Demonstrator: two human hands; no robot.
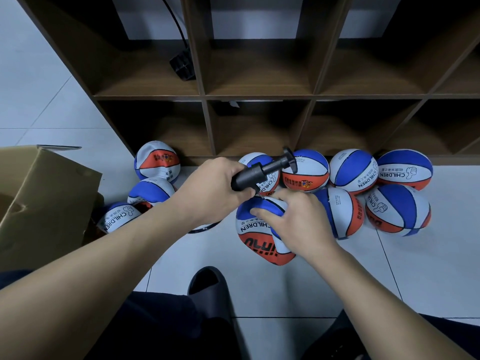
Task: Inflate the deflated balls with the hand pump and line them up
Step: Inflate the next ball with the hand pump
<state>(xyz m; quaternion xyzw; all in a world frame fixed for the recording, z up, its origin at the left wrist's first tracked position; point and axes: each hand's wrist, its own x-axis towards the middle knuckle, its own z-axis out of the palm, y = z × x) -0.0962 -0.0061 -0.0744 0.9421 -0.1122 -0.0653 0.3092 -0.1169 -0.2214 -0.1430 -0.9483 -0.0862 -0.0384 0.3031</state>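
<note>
A dark slipper [210, 284] sits nearest on the tiled floor [428, 268], below a brown shelf [259, 94] and a cardboard box [44, 201]. Round balls [353, 170] reading "CHILDREN" line the shelf foot. The right hand [293, 219] grips a flat ball [257, 237] marked "CHILDREN", while the left hand [213, 188] clasps the black pump [262, 171] just above it.

Both hands [215, 188] [293, 219] curled, gripping.

- A pale, glossy tiled floor [428, 268] with thin dark grout lines reflects soft, even light.
- A dark brown wooden cubby shelf unit [205, 94] stands on the floor, its square compartments open to the front.
- Between its uprights, a grey-white wall [153, 16] shows behind.
- An open brown cardboard box [44, 201] sits on the left.
</note>
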